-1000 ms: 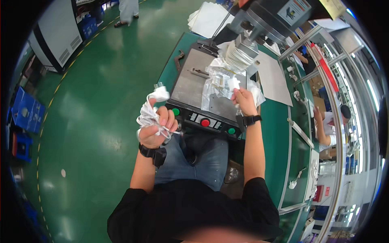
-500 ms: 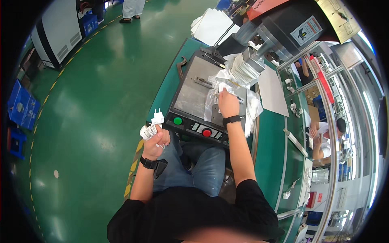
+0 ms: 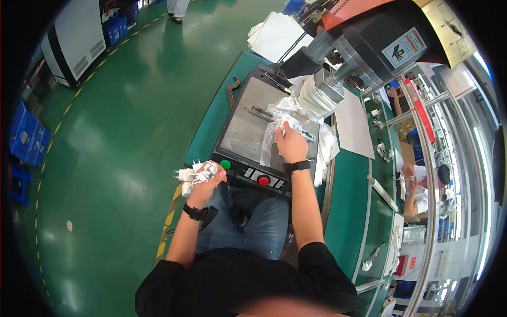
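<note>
My left hand [image 3: 205,189] is closed round a bunch of white plug adapters [image 3: 185,175] with coiled white cable, beside the front left corner of a bench press machine. Two-pin prongs stick out to the left. Over the machine's metal base plate [image 3: 244,132], my right hand [image 3: 291,145] has its fingers bent together at crumpled clear plastic and white material [image 3: 288,117]. What they pinch, if anything, is hidden. Just beyond stands a white wrapped stack [image 3: 311,99] under the metal press head [image 3: 329,84].
The machine's front carries a green button [image 3: 225,164] and a red button [image 3: 263,180]. A hook-shaped wrench [image 3: 232,91] lies left of the plate. White sheets [image 3: 279,34] are piled behind. To the right, a metal-framed line [image 3: 384,193] holds more adapters; a person in white works beyond it.
My right hand has drawn back slightly toward me and left over the plate. My left hand has turned, so the adapters now point left and a further plug shows.
</note>
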